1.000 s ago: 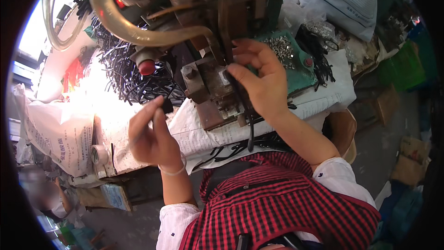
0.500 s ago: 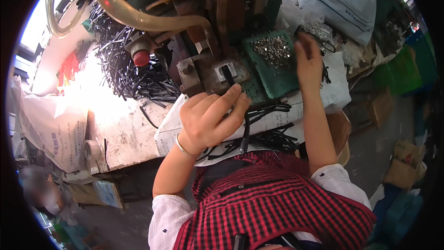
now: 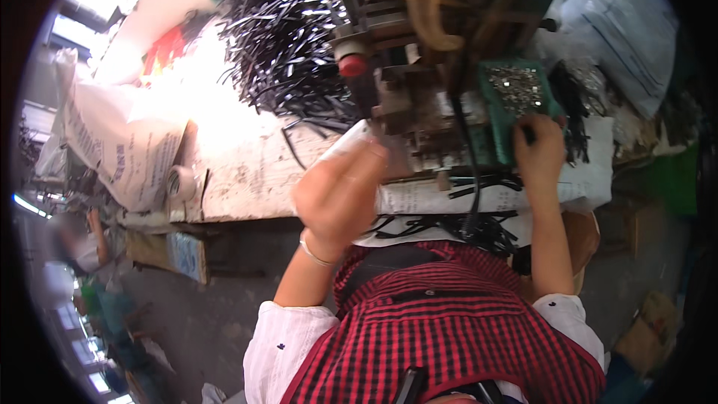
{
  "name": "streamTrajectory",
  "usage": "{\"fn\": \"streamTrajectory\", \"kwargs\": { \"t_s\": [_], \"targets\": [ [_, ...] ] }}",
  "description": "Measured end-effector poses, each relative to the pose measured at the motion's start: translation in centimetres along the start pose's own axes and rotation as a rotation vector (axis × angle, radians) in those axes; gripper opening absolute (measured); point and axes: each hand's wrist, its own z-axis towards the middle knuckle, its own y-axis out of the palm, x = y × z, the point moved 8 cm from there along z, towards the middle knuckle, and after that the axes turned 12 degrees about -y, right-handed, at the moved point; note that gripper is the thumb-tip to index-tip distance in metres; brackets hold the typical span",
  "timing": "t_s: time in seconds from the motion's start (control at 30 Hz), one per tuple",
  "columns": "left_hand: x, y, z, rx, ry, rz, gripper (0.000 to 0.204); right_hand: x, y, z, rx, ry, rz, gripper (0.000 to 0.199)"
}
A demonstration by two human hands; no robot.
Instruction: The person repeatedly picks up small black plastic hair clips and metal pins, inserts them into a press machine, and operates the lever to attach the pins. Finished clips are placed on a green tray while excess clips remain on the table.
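My left hand point(image 3: 340, 194), smeared by motion, is over the table's near edge, left of the machine's metal block point(image 3: 428, 116). Its fingers are too blurred to read. A black cable point(image 3: 470, 157) hangs in a curve from the block down past the front edge, apart from that hand. My right hand point(image 3: 540, 153) is at the near right part of a green tray point(image 3: 499, 131), fingers curled in. Something small and dark shows at its fingertips, too unclear to name. Small shiny metal pieces point(image 3: 516, 88) lie in the tray's far part.
A red push button point(image 3: 351, 65) sits on the machine's left. Behind it is a big heap of black strips point(image 3: 288, 37). More black cables point(image 3: 486, 232) lie at the front edge. White sacks point(image 3: 123, 131) stand left, beside a tape roll point(image 3: 182, 182). Another person point(image 3: 78, 243) is far left.
The whole view has shifted. My left hand has let go of the black cable at the block and moved left. The right hand has come from beyond the tray's right side to its near part.
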Motion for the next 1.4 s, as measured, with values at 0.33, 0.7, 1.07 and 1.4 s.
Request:
{"fn": "streamTrajectory", "kwargs": {
  "t_s": [0.33,0.7,1.07,1.4],
  "targets": [
    [-23.4,-2.4,-8.2,-0.352,-0.178,0.7,0.011,3.9,-0.7,-2.1,0.186,0.352,0.563,0.014],
    [-23.4,11.8,5.0,-0.375,-0.648,0.449,0.037,-0.7,1.9,3.6,0.129,0.234,0.723,0.016],
    [-22.3,4.0,-1.5,-0.159,-0.602,0.158,0.026,2.9,-5.2,-4.2,0.212,0.346,0.498,0.016],
    [-18.9,7.7,-5.4,0.152,-0.87,-0.636,0.009,-10.0,-1.1,5.7,0.372,0.045,0.894,0.024]
  ]
}}
